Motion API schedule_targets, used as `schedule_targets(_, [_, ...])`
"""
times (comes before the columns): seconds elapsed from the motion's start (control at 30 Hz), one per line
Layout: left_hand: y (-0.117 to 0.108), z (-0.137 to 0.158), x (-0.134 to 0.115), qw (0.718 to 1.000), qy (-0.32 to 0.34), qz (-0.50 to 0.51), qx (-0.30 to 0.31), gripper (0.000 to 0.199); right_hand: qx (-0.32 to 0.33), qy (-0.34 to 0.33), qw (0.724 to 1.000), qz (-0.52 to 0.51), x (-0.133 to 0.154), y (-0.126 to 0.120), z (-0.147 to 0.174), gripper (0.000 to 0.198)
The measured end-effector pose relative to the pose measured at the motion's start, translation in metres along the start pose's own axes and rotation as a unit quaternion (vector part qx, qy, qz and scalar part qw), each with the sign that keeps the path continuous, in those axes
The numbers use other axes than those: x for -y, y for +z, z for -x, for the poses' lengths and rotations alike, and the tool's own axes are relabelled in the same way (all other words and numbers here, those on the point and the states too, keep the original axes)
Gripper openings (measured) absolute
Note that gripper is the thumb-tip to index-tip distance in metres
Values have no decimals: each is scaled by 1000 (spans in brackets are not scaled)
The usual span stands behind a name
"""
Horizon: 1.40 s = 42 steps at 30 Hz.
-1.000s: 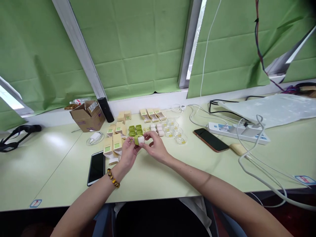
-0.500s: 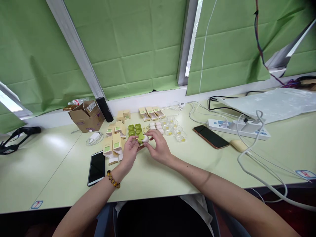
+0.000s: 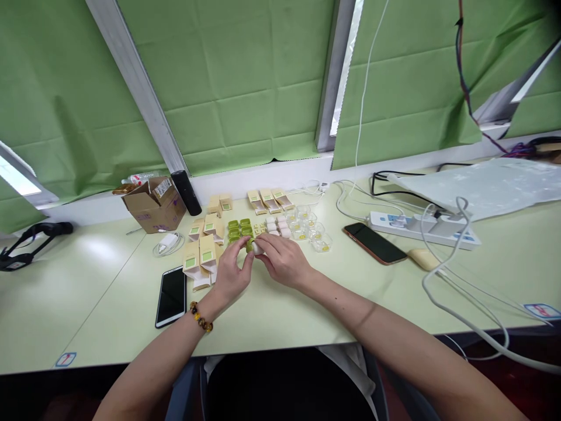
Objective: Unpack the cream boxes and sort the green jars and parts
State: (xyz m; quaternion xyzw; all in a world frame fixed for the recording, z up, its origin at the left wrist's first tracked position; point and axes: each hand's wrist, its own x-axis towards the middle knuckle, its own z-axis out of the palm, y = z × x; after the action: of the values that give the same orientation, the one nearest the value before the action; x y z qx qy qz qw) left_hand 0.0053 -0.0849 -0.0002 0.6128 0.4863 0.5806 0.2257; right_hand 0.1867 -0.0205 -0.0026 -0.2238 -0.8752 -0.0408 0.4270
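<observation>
My left hand (image 3: 231,273), with a beaded bracelet at the wrist, closes its thumb and fingers on a small green cup (image 3: 249,245) above the table. Against it, my right hand (image 3: 287,260) pinches a white rounded piece (image 3: 258,249), its kind unclear; fingers cover much of both. Just beyond my hands stand more green cups (image 3: 234,224), tiny yellow-green pieces (image 3: 259,227) and pale pink-and-white blocks (image 3: 270,226). Clear plastic cups (image 3: 322,241) with yellow spots lie to the right of these. Several small cream cartons (image 3: 209,250) are grouped on the left.
A white-framed phone (image 3: 170,297) lies left of my left wrist. Toward the right are a second phone (image 3: 374,242), a power strip (image 3: 423,229) and looping white cables (image 3: 447,298). At the back left stand a cardboard box (image 3: 155,204) and a black cylinder (image 3: 186,193).
My fingers have closed further around the green cup and the white piece, covering more of them. My right hand has shifted slightly, its fingers now over the top. The laid-out items stay put.
</observation>
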Motion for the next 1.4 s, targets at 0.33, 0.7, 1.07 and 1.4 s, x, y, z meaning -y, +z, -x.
schedule_targets(0.33, [5,1,11,997,15,-62,33,35,-5,-51,991,127,2,6,3,24])
schedule_targets(0.7, [9,1,10,999,-8,-23,32,30,13,-28,996,84,3,3,1,27])
schedule_targets(1.07, [6,-1,6,989,-11,-146,34,34,35,-22,994,98,7,8,2,26])
schedule_targets(1.4, [5,-2,-4,978,-6,-207,19,32,95,15,986,133,16,11,2,32])
